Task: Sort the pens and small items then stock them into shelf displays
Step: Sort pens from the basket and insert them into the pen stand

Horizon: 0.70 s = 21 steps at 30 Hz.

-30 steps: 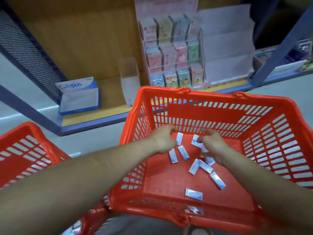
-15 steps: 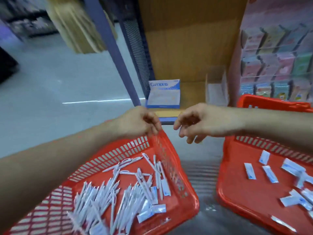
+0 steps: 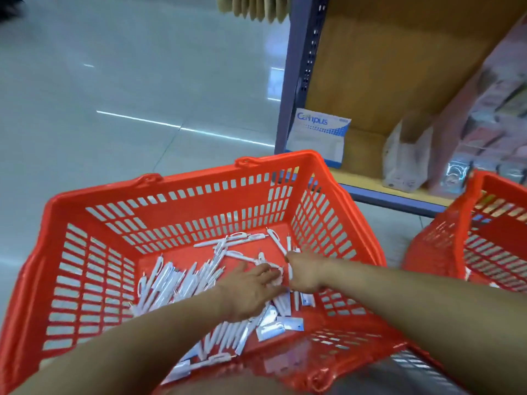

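Observation:
A red basket point(image 3: 142, 192) sits in front of me on the floor. A heap of white pens point(image 3: 171, 286) and a few small blue-and-white packets point(image 3: 273, 329) lie in it. Both my hands are down inside the basket, close together. My left hand point(image 3: 251, 289) lies flat over the pens with its fingers apart, fingertips touching a white pen. My right hand point(image 3: 303, 273) is curled into a fist around a white pen point(image 3: 289, 270) near the basket's right wall. My forearms hide part of the pile.
A second red basket point(image 3: 484, 240) stands at the right, partly cut off. Behind is a low wooden shelf with a blue upright point(image 3: 299, 81), a Campus box point(image 3: 319, 138), a clear plastic holder point(image 3: 405, 161) and a blurred display rack point(image 3: 499, 109). Pale tiled floor point(image 3: 114, 95) lies to the left.
My view swung left from the packet basket to the pen basket. Both hands dropped from above the rim into the pens, and the right hand closed on one.

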Available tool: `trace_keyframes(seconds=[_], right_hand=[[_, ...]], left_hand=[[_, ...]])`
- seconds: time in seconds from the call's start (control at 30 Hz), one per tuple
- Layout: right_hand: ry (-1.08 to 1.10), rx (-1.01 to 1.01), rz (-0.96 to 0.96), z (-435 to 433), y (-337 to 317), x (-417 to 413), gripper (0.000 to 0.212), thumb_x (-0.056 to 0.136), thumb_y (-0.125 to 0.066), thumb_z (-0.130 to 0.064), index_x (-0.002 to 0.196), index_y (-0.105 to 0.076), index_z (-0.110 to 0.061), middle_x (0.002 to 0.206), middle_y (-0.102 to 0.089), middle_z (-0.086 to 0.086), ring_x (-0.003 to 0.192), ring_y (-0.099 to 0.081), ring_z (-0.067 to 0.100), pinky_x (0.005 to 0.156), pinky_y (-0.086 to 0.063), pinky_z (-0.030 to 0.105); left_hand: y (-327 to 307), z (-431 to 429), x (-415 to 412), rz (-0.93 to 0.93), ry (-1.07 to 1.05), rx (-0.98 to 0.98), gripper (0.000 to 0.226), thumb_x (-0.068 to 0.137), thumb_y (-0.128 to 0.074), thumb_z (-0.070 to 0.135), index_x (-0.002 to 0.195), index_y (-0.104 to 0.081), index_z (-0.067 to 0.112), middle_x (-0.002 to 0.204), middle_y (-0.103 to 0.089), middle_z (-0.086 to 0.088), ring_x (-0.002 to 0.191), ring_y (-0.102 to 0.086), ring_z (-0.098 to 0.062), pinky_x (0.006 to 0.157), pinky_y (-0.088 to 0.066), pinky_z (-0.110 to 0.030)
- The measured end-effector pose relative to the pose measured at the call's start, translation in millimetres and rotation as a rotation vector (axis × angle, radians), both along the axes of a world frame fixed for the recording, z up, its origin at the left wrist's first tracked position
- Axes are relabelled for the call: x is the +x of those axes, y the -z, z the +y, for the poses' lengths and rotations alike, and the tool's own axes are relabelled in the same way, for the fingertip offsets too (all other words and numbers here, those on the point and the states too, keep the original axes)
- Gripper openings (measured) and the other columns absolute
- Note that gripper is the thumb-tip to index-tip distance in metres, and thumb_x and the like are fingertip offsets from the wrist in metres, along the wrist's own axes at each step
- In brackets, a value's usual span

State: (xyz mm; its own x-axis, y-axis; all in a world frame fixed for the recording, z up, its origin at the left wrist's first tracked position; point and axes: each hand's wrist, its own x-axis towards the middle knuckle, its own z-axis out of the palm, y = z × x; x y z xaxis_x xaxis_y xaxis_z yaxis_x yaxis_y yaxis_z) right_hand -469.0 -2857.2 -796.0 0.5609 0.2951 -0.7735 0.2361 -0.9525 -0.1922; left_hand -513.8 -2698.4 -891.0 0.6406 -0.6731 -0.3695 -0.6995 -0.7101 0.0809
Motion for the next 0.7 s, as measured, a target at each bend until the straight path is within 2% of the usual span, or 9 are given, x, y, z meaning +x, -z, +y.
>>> trace_keyframes(seconds=[0.07, 0.2, 0.27, 0.33, 0.43, 0.5, 0.6, 0.67, 0.7], right_hand=[[-0.003, -0.067, -0.016, -1, 14, -5, 0.039, 0.094, -0.055, -0.016, 0.13, -0.049, -0.002, 0.126, -0.058, 0.019, 0.114, -0.058, 0.033, 0.081, -0.046, 0.03], [-0.062, -0.186, -0.12, -2, 44, -13, 0.055, 0.092, -0.054, -0.01, 0.141, -0.032, 0.0, 0.134, -0.052, 0.022, 0.121, -0.053, 0.036, 0.091, -0.045, 0.035], [-0.066, -0.206, -0.167, -7, 64, -16, 0.048, 0.095, -0.049, -0.012, 0.139, -0.035, -0.002, 0.133, -0.051, 0.023, 0.119, -0.053, 0.037, 0.086, -0.044, 0.035], [-0.1, -0.206, -0.205, -10, 75, -20, 0.037, 0.099, -0.042, -0.014, 0.134, -0.042, -0.003, 0.132, -0.049, 0.022, 0.116, -0.053, 0.037, 0.078, -0.037, 0.03], [0.067, -0.112, -0.227, -10, 76, -20, 0.04, 0.094, -0.045, -0.006, 0.133, -0.038, -0.002, 0.132, -0.039, 0.024, 0.109, -0.056, 0.041, 0.081, -0.043, 0.037], [0.123, -0.042, -0.236, -7, 68, -16, 0.047, 0.093, -0.045, -0.003, 0.138, -0.033, -0.003, 0.137, -0.031, 0.024, 0.11, -0.055, 0.044, 0.088, -0.046, 0.043], [0.056, 0.002, -0.212, -4, 66, -10, 0.058, 0.096, -0.046, -0.009, 0.148, -0.02, -0.007, 0.147, -0.022, 0.025, 0.123, -0.045, 0.047, 0.095, -0.042, 0.046], [0.038, 0.04, -0.239, -4, 71, -5, 0.062, 0.091, -0.052, -0.006, 0.146, -0.025, -0.009, 0.14, -0.028, 0.023, 0.114, -0.053, 0.044, 0.091, -0.044, 0.042], [0.032, 0.071, -0.259, -5, 73, -4, 0.062, 0.088, -0.054, -0.005, 0.144, -0.029, -0.011, 0.135, -0.032, 0.02, 0.108, -0.056, 0.042, 0.089, -0.044, 0.041]], left_hand=[[0, 3, -3, 0.004, 0.002, 0.017, 0.056, 0.094, -0.041, 0.039, 0.146, -0.021, 0.033, 0.158, -0.014, -0.008, 0.144, -0.011, -0.029, 0.108, -0.02, -0.054], [-3, 28, 3, -0.019, -0.069, 0.033, 0.048, 0.094, -0.043, 0.036, 0.141, -0.032, 0.036, 0.157, -0.018, -0.007, 0.145, -0.011, -0.028, 0.114, -0.009, -0.054], [-3, 45, 7, -0.043, -0.128, 0.036, 0.045, 0.095, -0.041, 0.026, 0.139, -0.036, 0.035, 0.156, -0.02, -0.007, 0.145, -0.013, -0.027, 0.115, -0.007, -0.05], [-4, 58, 10, -0.033, -0.184, 0.078, 0.047, 0.093, -0.046, 0.021, 0.138, -0.038, 0.032, 0.156, -0.021, -0.006, 0.145, -0.011, -0.026, 0.116, -0.006, -0.049], [-9, 59, 13, -0.033, -0.265, 0.13, 0.056, 0.083, -0.06, 0.026, 0.136, -0.041, 0.028, 0.154, -0.018, -0.007, 0.145, -0.006, -0.029, 0.113, -0.004, -0.057], [-17, 45, 11, -0.032, -0.263, 0.085, 0.059, 0.078, -0.058, 0.022, 0.135, -0.041, 0.026, 0.153, -0.018, -0.007, 0.143, -0.009, -0.03, 0.111, -0.007, -0.06], [-20, 17, -2, 0.049, -0.166, -0.099, 0.05, 0.08, -0.053, 0.022, 0.13, -0.048, 0.024, 0.142, -0.036, -0.003, 0.132, -0.032, -0.027, 0.106, -0.031, -0.044], [-13, 2, -12, 0.137, -0.168, -0.173, 0.043, 0.085, -0.053, 0.035, 0.126, -0.051, 0.021, 0.127, -0.047, -0.003, 0.117, -0.045, -0.027, 0.092, -0.042, -0.039], [-8, -2, -16, 0.167, -0.188, -0.168, 0.049, 0.086, -0.054, 0.045, 0.128, -0.048, 0.02, 0.124, -0.047, -0.004, 0.112, -0.047, -0.028, 0.089, -0.044, -0.039]])
